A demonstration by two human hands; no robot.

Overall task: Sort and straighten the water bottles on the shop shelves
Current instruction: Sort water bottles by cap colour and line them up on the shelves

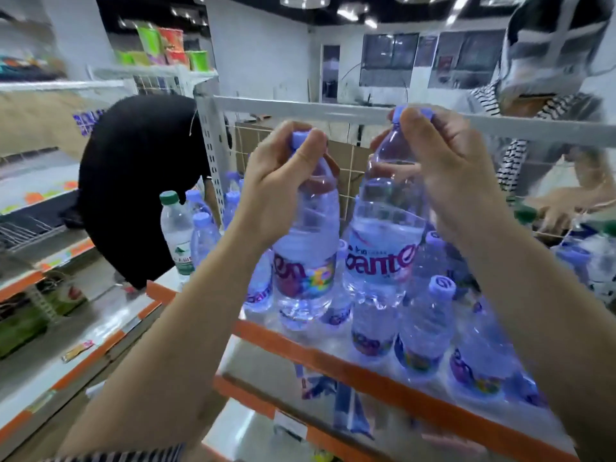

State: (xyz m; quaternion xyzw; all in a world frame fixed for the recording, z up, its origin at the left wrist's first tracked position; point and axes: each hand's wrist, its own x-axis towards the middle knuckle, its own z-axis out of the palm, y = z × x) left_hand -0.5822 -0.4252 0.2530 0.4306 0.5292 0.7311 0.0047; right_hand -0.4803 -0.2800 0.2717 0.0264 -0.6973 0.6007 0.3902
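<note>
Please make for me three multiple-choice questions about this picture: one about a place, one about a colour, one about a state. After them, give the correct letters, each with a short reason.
1. Where does the left hand grip the left bottle?
A) at the cap and neck
B) at the label
C) at the base

2. What colour is the cap of the right bottle?
A) red
B) purple
C) yellow

3. What is the state of the right hand?
A) open and empty
B) lying flat on the shelf
C) gripping a bottle

Answers:
1 A: its fingers close round the bottle's top.
2 B: purple shows beside the fingertips.
3 C: its fingers curl round the right bottle's top.
</note>
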